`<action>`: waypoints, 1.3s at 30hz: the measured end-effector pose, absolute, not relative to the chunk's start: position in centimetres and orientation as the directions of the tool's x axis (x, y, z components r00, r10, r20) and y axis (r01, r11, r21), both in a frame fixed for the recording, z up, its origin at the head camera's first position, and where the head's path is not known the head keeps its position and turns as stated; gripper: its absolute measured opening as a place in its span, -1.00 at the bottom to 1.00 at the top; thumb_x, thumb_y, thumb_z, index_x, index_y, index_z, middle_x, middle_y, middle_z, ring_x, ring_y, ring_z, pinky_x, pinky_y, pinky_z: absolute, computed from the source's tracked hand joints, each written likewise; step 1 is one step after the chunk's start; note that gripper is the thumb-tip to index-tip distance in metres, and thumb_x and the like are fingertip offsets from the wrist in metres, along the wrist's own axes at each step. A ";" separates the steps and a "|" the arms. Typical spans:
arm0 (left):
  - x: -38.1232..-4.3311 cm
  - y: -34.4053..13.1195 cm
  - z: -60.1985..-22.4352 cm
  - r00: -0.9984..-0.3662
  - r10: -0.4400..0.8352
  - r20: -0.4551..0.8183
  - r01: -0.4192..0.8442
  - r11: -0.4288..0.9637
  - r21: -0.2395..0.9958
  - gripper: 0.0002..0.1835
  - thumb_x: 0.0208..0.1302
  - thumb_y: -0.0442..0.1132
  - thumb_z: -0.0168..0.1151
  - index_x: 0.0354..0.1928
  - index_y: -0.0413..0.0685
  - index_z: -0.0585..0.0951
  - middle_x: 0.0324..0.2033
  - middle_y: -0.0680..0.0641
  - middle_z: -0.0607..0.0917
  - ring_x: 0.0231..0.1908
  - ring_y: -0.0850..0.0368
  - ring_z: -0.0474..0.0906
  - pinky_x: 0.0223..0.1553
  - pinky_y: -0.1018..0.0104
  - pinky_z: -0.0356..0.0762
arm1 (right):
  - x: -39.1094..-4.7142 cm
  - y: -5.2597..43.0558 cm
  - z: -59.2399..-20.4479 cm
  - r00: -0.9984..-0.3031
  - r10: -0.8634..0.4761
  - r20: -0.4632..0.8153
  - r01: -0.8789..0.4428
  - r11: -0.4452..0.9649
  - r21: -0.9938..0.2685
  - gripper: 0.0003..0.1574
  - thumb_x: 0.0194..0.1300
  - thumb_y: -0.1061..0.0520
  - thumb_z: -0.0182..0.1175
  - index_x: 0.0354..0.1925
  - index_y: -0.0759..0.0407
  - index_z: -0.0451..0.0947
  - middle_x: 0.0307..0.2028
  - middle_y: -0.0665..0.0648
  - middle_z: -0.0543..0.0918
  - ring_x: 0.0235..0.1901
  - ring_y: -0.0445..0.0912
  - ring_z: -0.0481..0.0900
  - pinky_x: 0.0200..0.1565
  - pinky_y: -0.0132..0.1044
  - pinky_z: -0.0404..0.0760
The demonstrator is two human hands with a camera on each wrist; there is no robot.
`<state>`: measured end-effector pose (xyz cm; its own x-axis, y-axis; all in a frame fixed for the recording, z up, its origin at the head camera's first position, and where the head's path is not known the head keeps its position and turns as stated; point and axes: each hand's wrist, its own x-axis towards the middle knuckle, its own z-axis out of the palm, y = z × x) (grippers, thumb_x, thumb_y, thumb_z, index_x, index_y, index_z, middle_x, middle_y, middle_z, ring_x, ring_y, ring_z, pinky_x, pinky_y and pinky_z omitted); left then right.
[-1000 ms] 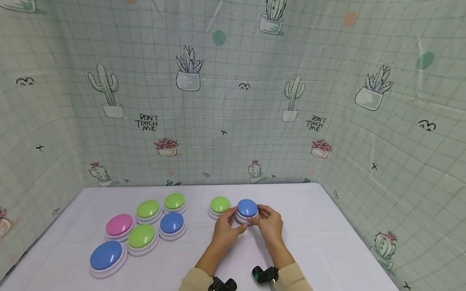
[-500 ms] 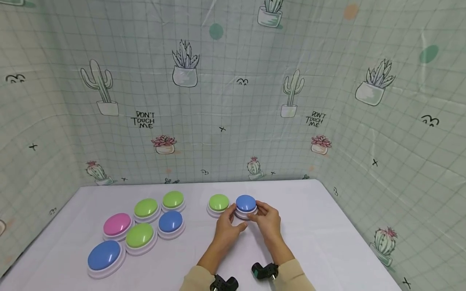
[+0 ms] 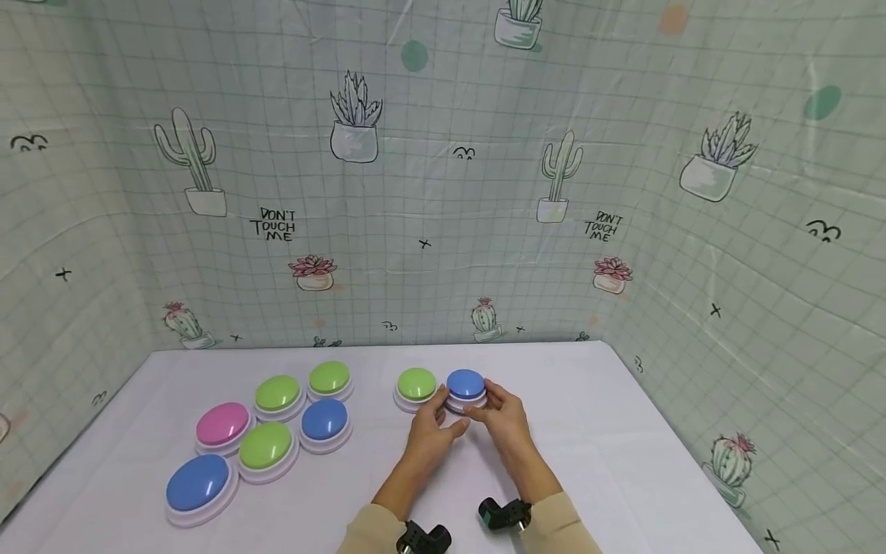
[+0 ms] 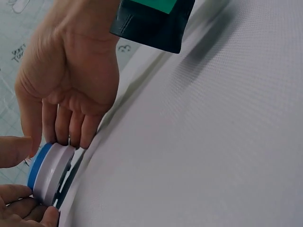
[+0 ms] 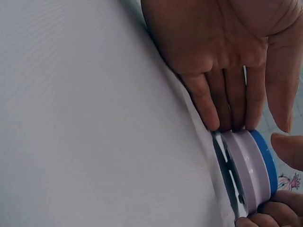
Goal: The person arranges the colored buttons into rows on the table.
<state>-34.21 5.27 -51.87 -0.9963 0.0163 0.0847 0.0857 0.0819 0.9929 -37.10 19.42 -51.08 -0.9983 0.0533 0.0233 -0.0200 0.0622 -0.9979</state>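
Observation:
In the head view a round push button [image 3: 466, 385] with a blue dome and white base is between my two hands, at the table's middle rear. My left hand [image 3: 431, 435] touches its left rim with nearly straight fingers; the thumb points toward its front. On the right rim rest the fingers of my right hand [image 3: 507, 427], the thumb by the front of the base. Both wrist views show the blue button [image 4: 49, 170] from the side, fingers against opposite rims. A narrow dark gap shows under its base. Just left sits a green button [image 3: 417, 383], close to my left fingertips.
On the table's left stand several more buttons: a pink one [image 3: 223, 424], green ones such as this green button [image 3: 265, 445], and two blue ones, including a large-looking blue button [image 3: 198, 482] nearest the front. Patterned cloth [image 3: 443, 192] walls the white table [image 3: 609, 462] behind and at the sides.
The blue button and both hands have shifted slightly back and left, a little nearer the green button. The head view has tilted slightly. The other buttons stand in the same places.

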 end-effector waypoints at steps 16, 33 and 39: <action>-34.4 5.0 -51.7 -0.991 0.120 0.057 0.065 0.065 0.996 -0.10 0.31 -0.47 0.38 0.58 -0.45 0.11 0.62 -0.38 0.00 0.57 -0.36 0.02 0.57 -0.09 0.09 | -37.5 19.8 -50.9 -0.992 -0.118 -0.052 0.042 0.086 -0.995 0.15 0.43 0.23 0.28 0.64 0.42 -0.23 0.63 0.46 -0.17 0.63 0.29 -0.25 0.60 0.24 -0.22; -34.6 4.9 -51.8 -0.987 0.139 0.081 0.085 0.019 0.996 -0.15 0.31 -0.53 0.31 0.54 -0.55 0.10 0.59 -0.46 -0.02 0.56 -0.43 -0.02 0.58 -0.15 0.02 | -37.4 19.9 -50.7 -0.990 -0.122 -0.073 0.058 0.125 -0.990 0.05 0.56 0.11 0.18 0.63 0.48 -0.21 0.61 0.51 -0.11 0.62 0.34 -0.19 0.57 0.30 -0.18; -34.7 4.7 -51.9 -0.988 0.143 0.065 0.069 0.024 0.997 -0.15 0.33 -0.51 0.30 0.56 -0.52 0.10 0.60 -0.43 -0.02 0.58 -0.39 -0.04 0.59 -0.13 -0.02 | -37.4 19.8 -50.6 -0.990 -0.116 -0.077 0.062 0.127 -0.990 0.07 0.55 0.09 0.20 0.63 0.48 -0.20 0.60 0.52 -0.08 0.61 0.35 -0.18 0.57 0.32 -0.18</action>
